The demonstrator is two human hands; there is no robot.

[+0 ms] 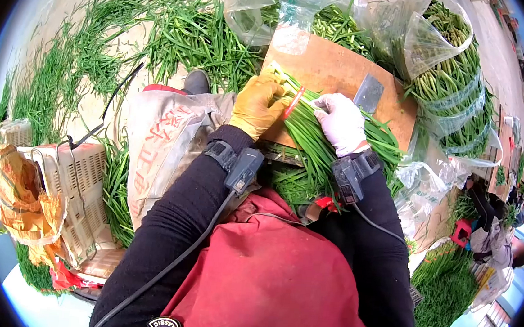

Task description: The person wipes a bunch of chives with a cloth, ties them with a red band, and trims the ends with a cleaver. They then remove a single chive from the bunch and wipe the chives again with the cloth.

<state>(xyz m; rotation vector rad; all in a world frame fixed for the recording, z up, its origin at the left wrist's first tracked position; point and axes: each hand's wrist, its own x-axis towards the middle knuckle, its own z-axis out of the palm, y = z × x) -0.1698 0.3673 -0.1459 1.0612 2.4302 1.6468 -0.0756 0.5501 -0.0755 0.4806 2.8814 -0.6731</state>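
Note:
A bunch of long green stalks [313,146] lies slantwise over a wooden board [320,63], its pale ends at the upper left. Around it near those ends runs a red band [294,103]. My left hand [257,106], in a yellow glove, is closed on the pale end of the bunch, just left of the band. My right hand [342,124], in a white glove, has its fingers curled on the stalks right of the band. A flat metal blade [369,93] rests on the board beyond my right hand.
Plastic bags of stalks [450,74] stand behind and right of the board. Loose greens [192,39] cover the floor at the upper left. A white crate [79,185] stands at the left. A person [495,243] sits at the far right near a green pile [444,291].

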